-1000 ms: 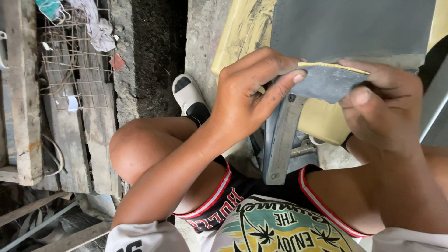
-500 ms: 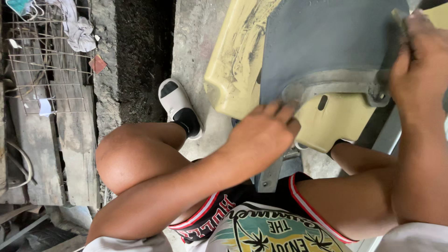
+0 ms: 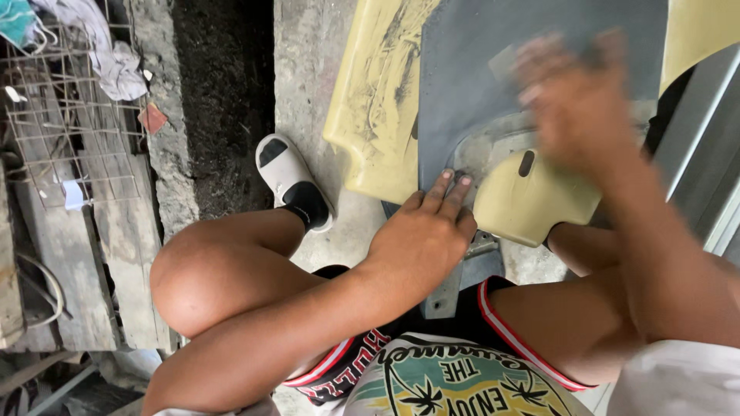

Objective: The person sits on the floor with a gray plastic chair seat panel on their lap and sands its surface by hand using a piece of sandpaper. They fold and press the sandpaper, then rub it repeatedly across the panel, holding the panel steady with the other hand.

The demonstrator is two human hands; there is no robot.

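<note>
Left hand (image 3: 420,239) fingers flat on grey-and-yellow body panel (image 3: 385,100); right hand (image 3: 578,108) blurred, grip unclear; white sandal (image 3: 289,177), wire rack (image 3: 69,131) nearby.

Right hand (image 3: 578,108) smeared by motion blur over grey-primed yellow panel (image 3: 470,69); grip unreadable. Panel cut off at top edge. Metal stand (image 3: 455,281) partly hidden behind left hand (image 3: 420,243).

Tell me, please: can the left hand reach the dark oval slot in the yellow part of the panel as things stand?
Probably yes. The left hand rests on the panel's lower edge, and the oval slot lies close beside it with bare surface between. The blurred right hand moves above the slot and might cross the way.
</note>
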